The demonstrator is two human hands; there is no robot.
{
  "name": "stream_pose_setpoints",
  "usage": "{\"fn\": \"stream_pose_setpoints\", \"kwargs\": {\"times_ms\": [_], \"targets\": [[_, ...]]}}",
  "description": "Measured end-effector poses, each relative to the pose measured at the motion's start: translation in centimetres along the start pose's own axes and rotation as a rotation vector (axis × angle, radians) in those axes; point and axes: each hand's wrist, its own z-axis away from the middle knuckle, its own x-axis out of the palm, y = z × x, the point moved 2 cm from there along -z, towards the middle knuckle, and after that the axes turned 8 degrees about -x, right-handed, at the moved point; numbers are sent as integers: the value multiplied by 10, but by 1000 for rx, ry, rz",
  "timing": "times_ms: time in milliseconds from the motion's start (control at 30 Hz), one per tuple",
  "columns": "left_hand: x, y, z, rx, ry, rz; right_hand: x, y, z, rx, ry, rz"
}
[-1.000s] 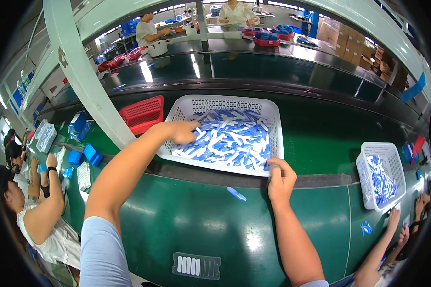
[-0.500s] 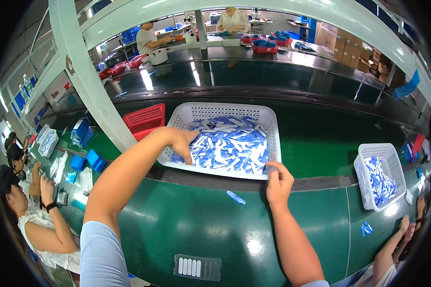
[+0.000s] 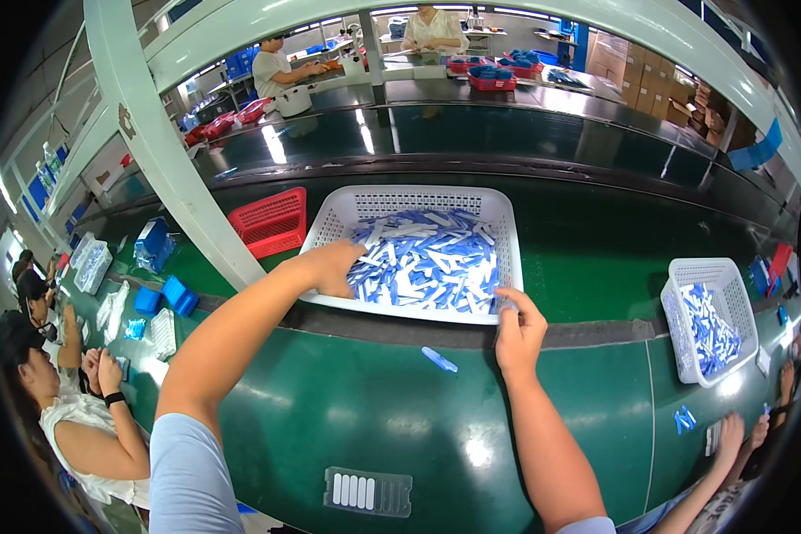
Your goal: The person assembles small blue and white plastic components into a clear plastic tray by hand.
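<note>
the blue-and-white pieces look light, stiff, slick; pinch mid-length. left hand, nine o'clock in the white basket: cannot tell its grip; right hand pinches the four o'clock rim.

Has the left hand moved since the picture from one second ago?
Yes. Judged against the near rim of the white perforated basket, the left hand has shifted slightly toward that rim, nearer the person.
</note>
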Motion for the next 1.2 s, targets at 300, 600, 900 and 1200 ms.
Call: {"fn": "stream_pose_setpoints", "kwargs": {"times_ms": [300, 600, 900, 1200], "targets": [[-2, -7, 5, 45, 89, 51, 3, -7, 0, 36, -25, -17], [-10, 3, 8, -128, -246, -33, 0, -1, -1, 76, -9, -98], [-6, 30, -9, -262, -123, -144, -1, 0, -1, 77, -6, -102], [-20, 10, -3, -173, 53, 205, 2, -14, 0, 51, -20, -57]]}}
